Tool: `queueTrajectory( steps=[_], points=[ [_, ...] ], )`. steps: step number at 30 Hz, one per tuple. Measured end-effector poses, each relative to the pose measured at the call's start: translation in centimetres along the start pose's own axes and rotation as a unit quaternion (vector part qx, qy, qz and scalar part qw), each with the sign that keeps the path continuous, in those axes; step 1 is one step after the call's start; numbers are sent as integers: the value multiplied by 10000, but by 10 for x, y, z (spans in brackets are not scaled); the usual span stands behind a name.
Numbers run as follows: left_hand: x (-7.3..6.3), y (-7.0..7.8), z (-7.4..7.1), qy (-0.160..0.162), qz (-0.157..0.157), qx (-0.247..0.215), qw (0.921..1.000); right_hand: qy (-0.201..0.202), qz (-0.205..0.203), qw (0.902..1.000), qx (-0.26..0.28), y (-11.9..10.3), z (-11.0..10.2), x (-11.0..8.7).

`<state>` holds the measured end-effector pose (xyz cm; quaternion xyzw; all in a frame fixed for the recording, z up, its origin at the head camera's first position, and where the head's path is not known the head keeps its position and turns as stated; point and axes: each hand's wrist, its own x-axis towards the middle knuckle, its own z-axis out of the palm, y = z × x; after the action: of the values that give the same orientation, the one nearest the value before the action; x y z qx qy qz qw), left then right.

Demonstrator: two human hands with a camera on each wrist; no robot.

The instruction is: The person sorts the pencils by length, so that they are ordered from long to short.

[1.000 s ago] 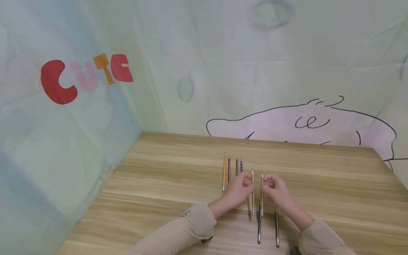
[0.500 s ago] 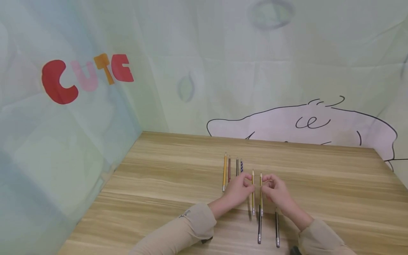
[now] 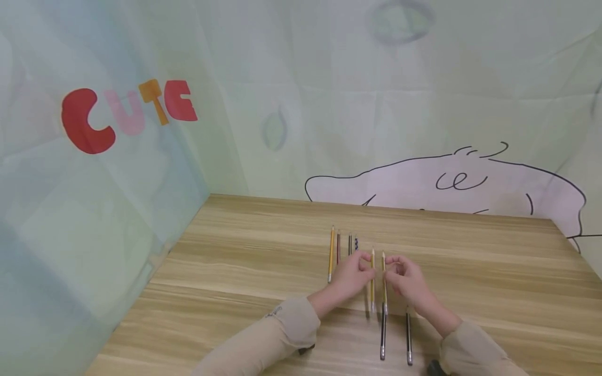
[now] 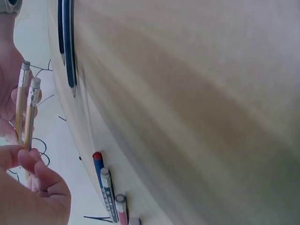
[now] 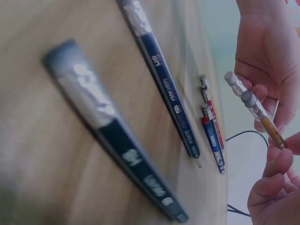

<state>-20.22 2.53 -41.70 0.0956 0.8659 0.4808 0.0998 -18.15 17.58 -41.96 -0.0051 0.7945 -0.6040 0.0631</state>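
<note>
My left hand (image 3: 350, 274) pinches a yellow pencil (image 3: 373, 287) between thumb and fingertips, point away from me. A second yellow pencil (image 3: 384, 292) is pinched by my right hand (image 3: 408, 279), nearly parallel to the first with a narrow gap. Both are raised off the table, and their eraser ends show in the right wrist view, where the right hand's pencil (image 5: 266, 123) is nearer. Below the hands lie two dark pencils, one black pencil (image 3: 383, 337) under the right-hand pencil's eraser end and another black pencil (image 3: 409, 339) to its right.
Beyond my left hand lies a row of pencils: an orange-yellow pencil (image 3: 331, 256), a dark red pencil (image 3: 338, 245), a black pencil (image 3: 349, 245) and a blue patterned pencil (image 3: 356, 244). The wooden table (image 3: 244, 250) meets a printed cloth backdrop (image 3: 263, 104) at its back and left.
The right-hand pencil has shifted slightly left, narrowing the gap to the other one. Both held pencils sit a little farther up the head view. The pencils on the table have not moved.
</note>
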Motion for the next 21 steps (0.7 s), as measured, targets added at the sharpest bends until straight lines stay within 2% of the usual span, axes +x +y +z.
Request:
queueTrajectory(
  steps=[7,21],
  points=[
    [14,1,-3,114,-27,97,9999,53,-29,9999,-96,-7,0,8],
    [41,4,-5,140,-424,624,9971,171,96,9998,-102,-7,-5,23]
  ],
)
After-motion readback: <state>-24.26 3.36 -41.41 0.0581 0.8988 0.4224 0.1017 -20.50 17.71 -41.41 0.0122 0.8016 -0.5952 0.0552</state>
